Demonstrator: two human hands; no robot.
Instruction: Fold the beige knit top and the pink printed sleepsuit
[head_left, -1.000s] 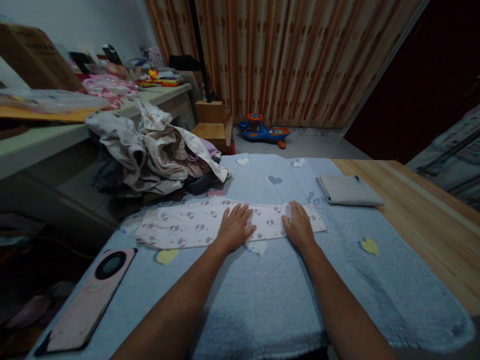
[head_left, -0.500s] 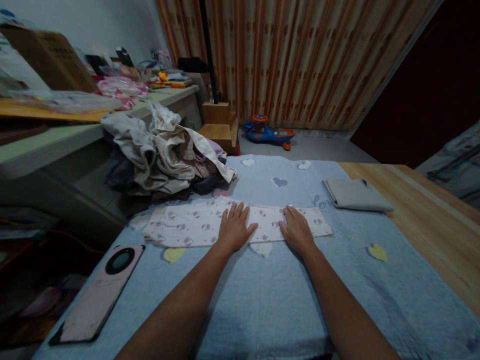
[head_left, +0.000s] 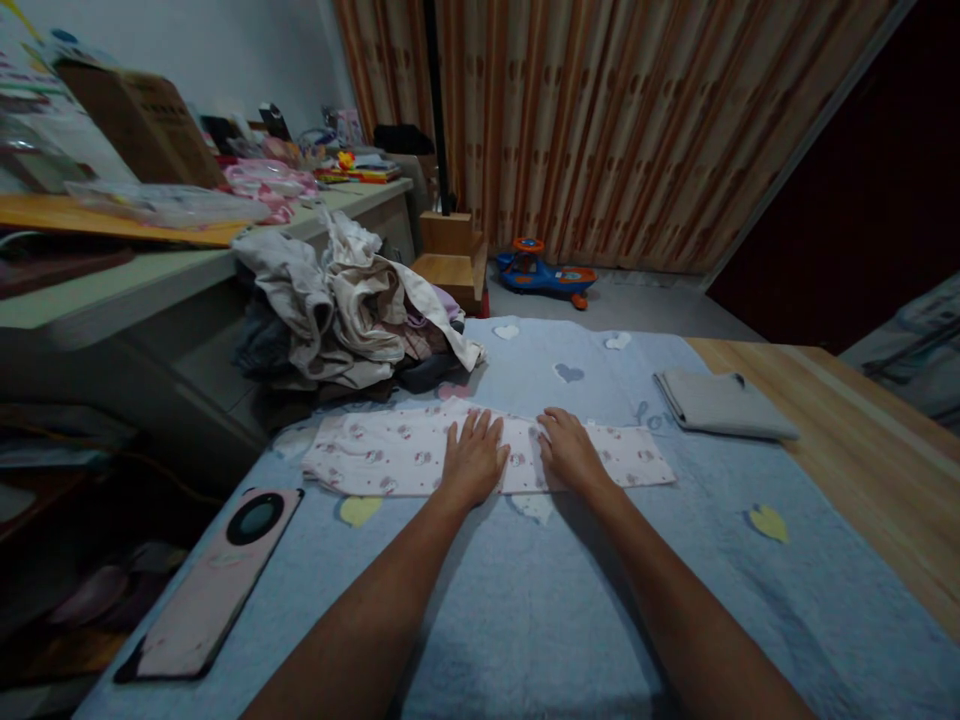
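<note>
**Garment Under Both Palms: Slip Risk Noted**

The left hand [head_left: 472, 460] and right hand [head_left: 570, 452] rest flat, fingers spread, pinching nothing, on a folded pink-print garment [head_left: 375, 460] mid-blanket. Sliding palms could drag its layers askew on the fuzzy blue blanket [head_left: 712, 570]. The blanket's lettering [head_left: 651, 416] reads roughly "lo"; the remainder is illegible.

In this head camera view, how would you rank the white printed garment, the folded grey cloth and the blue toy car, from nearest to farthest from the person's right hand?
1. White printed garment: directly under the right hand, touching it.
2. Folded grey cloth: ahead and to the hand's right, at the blanket's edge.
3. Blue toy car: straight ahead, on the floor beyond the blanket.
</note>
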